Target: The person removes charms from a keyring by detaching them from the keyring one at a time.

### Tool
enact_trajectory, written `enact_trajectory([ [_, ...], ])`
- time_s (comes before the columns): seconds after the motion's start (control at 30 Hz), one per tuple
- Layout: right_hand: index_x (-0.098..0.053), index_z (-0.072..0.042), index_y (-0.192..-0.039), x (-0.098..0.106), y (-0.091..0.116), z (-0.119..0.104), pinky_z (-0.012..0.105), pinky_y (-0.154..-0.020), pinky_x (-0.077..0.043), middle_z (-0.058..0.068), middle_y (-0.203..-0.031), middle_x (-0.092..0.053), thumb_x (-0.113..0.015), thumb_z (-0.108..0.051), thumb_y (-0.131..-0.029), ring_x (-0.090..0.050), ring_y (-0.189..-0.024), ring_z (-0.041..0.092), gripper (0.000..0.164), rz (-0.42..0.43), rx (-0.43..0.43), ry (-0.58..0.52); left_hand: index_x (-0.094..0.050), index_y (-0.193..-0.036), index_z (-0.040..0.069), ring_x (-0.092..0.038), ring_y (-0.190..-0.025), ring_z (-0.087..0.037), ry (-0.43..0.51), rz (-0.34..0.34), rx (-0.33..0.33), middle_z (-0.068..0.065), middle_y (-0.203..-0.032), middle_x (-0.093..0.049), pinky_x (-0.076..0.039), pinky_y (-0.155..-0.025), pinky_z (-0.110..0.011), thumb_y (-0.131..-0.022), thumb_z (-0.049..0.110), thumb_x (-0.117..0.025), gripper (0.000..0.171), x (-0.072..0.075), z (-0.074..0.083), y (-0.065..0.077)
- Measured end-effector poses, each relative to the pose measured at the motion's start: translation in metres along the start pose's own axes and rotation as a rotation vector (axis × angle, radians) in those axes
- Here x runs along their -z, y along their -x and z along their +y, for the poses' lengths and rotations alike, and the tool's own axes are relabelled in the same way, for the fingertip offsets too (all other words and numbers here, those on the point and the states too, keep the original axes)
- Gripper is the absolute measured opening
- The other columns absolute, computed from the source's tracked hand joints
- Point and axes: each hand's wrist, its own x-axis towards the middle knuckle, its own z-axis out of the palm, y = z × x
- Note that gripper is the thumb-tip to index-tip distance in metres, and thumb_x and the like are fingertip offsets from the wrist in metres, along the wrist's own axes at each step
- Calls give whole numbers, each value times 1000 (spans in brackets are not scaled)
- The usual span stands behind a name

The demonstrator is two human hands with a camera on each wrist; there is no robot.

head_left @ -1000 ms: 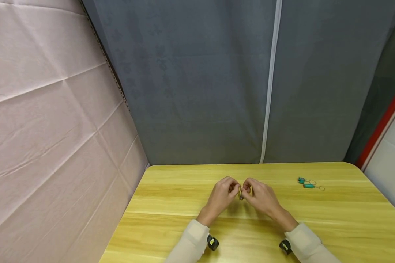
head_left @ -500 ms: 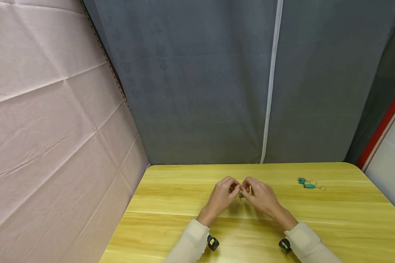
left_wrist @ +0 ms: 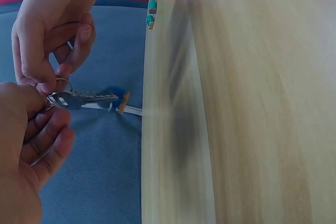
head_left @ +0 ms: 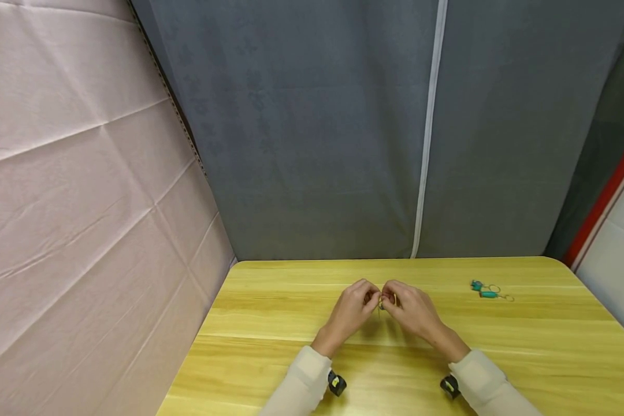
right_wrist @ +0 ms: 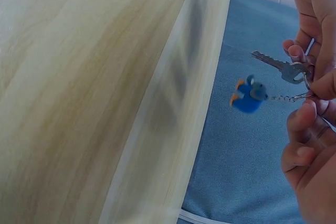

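Both hands meet above the table, fingertips nearly together. My left hand (head_left: 349, 307) pinches a metal key ring (left_wrist: 62, 81) between thumb and finger. From the other side, my right hand (head_left: 412, 312) pinches the same ring; fingertips hide part of it. A silver key (right_wrist: 281, 65) with a toothed blade hangs from the ring. Beside it, on a short chain (right_wrist: 281, 98), dangles a small blue figure charm (right_wrist: 249, 97) with orange parts. In the head view the key and charm are tiny below the fingertips.
On the right of the wooden table (head_left: 270, 346) lie two teal key chains with rings, a figure-shaped one (head_left: 476, 285) and a cylinder-shaped one (head_left: 489, 294). A grey curtain (head_left: 312, 144) hangs behind the table, and pink cloth (head_left: 83, 202) covers the left side.
Both hands stay in nearly the same place, their fingertips drawn slightly closer together. The key and charm hanging below have turned a little.
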Motion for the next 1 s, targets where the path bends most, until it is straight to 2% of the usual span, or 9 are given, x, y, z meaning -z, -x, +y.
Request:
enact_trajectory([
  [0.27, -59, -26, -81, 1, 1, 0, 20, -55, -35, -16, -73, -50, -74, -4, -88, -40, -62, -2, 27, -7, 6, -4, -74, -100, 8, -60, -75, -4, -5, 32, 0, -2, -91, -71, -46, -67, -6, -104, 9, -68, 8, -2, -3, 0],
  [0.43, -59, -26, -80, 1, 2, 0, 19, -54, -34, -16, -73, -50, -75, -5, -88, -40, -61, -4, 27, 19, 29, -10, -74, -100, 7, -59, -74, -4, 4, 33, -7, -2, -91, -71, -46, -66, -6, -105, 9, -67, 9, -2, -4, 1],
  [0.57, -61, -25, -81, 1, 4, 1, 18, -53, -34, -14, -73, -53, -75, -5, -87, -39, -60, -5, 25, 40, 41, -14, -74, -100, 8, -59, -75, -3, 18, 22, 14, -2, -92, -71, -46, -67, -6, -105, 10, -67, 9, -1, -4, 1],
  [0.83, -63, -25, -85, 3, 6, 2, 19, -53, -36, -9, -77, -59, -78, -15, -92, -39, -60, -4, 20, -31, -36, 8, -74, -101, 8, -62, -77, -4, 37, 9, 27, -2, -94, -71, -49, -69, -6, -105, 10, -68, 8, 1, -1, 1],
  [1.0, -63, -24, -85, 4, 4, 0, 19, -53, -35, -7, -77, -59, -78, -15, -94, -38, -59, -3, 20, -45, -48, 18, -74, -102, 9, -61, -77, -3, 45, -8, 31, -1, -94, -71, -48, -69, -6, -105, 12, -68, 8, 0, 0, 1],
])
